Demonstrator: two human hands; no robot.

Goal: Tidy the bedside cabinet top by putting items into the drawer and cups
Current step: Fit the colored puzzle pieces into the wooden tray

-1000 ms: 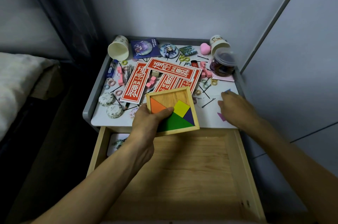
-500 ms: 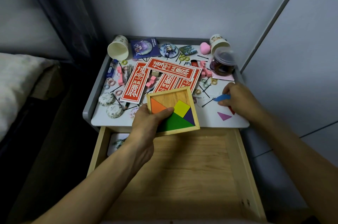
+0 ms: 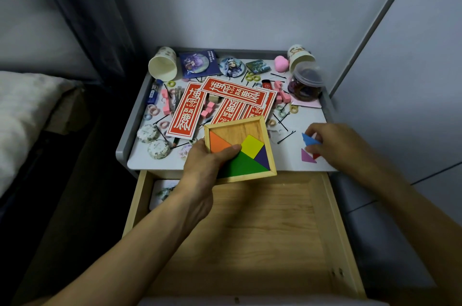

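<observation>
Above the drawer (image 3: 250,230), left hand (image 3: 210,165) grips the square tray (image 3: 240,130) askew; right hand (image 3: 342,145) pinches a blue piece (image 3: 309,140).

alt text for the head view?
A left hand holds a wooden tangram tray over the front edge of a cluttered bedside cabinet top, above an open drawer; the right hand pinches a blue tangram piece.

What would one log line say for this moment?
left hand: holds tangram tray | right hand: pinches blue piece | drawer: open
</observation>
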